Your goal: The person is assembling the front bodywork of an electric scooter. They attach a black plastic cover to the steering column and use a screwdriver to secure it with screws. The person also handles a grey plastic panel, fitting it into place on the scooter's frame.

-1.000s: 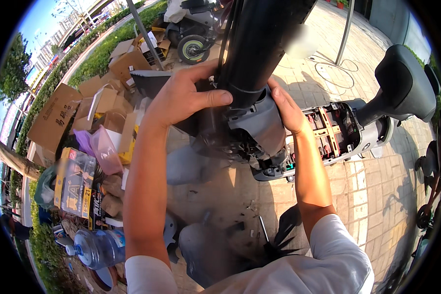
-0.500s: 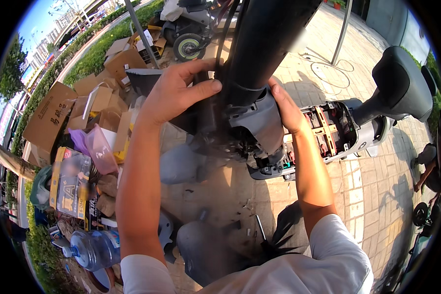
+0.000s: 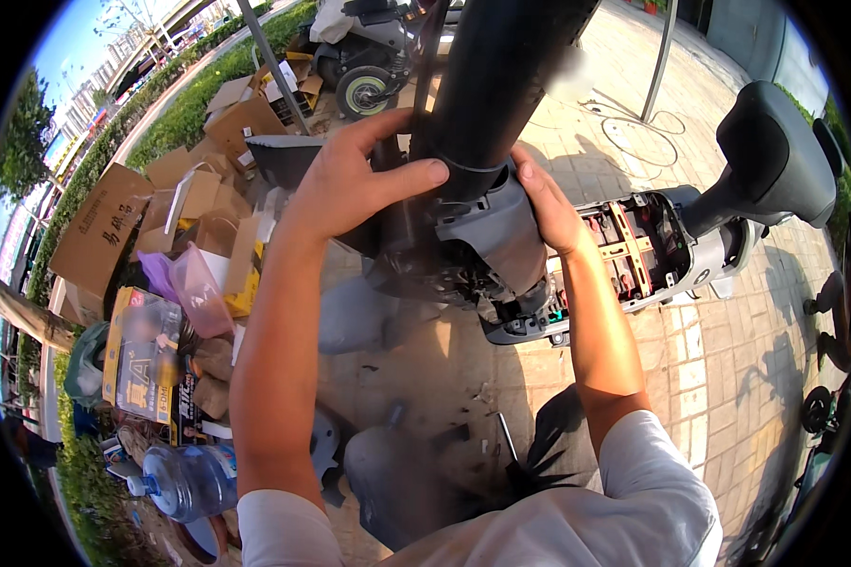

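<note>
A thick black column [image 3: 501, 85] rises from the front of a partly dismantled electric scooter. Around the column's base sits a grey plastic cover [image 3: 506, 231]. My left hand [image 3: 350, 184] is closed around the dark left side of this cover, its thumb reaching across toward the column and its fingertips hidden behind. On the other side, my right hand [image 3: 556, 219] curves round the cover's upper right edge, fingers pressed together against it. Blur darkens the cover's lower left part. To the right, the scooter's uncovered footboard [image 3: 624, 260] shows an orange bracket and wiring.
A black scooter seat [image 3: 771, 156] stands at the right. Cardboard boxes [image 3: 99, 231] and a blue water jug [image 3: 189, 482] crowd the left. A screwdriver-like tool [image 3: 508, 437] lies on the paving below, near loose dark pieces. Another scooter's wheel [image 3: 364, 92] is at the back.
The black column has shifted slightly left in view. My left thumb lies a little farther right, across the column's base. Both hands stay on the cover.
</note>
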Motion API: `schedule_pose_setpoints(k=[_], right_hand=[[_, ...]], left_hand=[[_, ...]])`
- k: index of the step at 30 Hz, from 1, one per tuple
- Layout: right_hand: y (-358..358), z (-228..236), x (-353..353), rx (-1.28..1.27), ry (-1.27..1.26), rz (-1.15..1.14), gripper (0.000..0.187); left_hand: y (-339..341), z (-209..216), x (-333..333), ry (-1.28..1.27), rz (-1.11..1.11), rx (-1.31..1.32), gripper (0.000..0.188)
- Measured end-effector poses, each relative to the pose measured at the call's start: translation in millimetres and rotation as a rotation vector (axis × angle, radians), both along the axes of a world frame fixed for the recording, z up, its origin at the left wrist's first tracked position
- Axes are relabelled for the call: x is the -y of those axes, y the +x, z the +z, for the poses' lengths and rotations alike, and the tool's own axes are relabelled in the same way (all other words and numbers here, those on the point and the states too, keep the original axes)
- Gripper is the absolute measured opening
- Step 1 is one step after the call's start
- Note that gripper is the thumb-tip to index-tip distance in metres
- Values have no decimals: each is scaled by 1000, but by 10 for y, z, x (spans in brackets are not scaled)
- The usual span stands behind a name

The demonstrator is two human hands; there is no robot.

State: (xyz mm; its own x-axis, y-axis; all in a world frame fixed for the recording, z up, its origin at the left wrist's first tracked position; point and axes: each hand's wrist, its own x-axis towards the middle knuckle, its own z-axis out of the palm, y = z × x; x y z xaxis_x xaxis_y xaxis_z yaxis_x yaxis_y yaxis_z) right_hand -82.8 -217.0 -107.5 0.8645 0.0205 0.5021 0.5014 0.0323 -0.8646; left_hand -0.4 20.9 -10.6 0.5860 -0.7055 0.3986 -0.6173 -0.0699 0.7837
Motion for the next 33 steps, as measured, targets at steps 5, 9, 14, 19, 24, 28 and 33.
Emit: schedule_pose_setpoints(k=[5,9,14,19,24,28,33], right_hand=[[-16,22,-27,2,9,-3,59],[-24,54,-10,-6,6,33,58],[-5,-26,56,-22,-8,-33,61],[15,-187,53,18,23,-130,62],[46,-183,50,76,32,-63,63],[34,-157,45,80,47,-45,63],[26,-175,25,60,54,-78,67]], left_hand=[[-10,-26,-21,-88,12,-85,54],[15,-5,-31,-35,55,-32,52],[30,4,-18,-31,37,-126,51],[-24,-6,20,-153,-78,-246,54],[-7,-3,10,-208,-35,-196,49],[51,-4,-10,-172,-40,-134,47],[38,-4,-3,-114,18,21,49]])
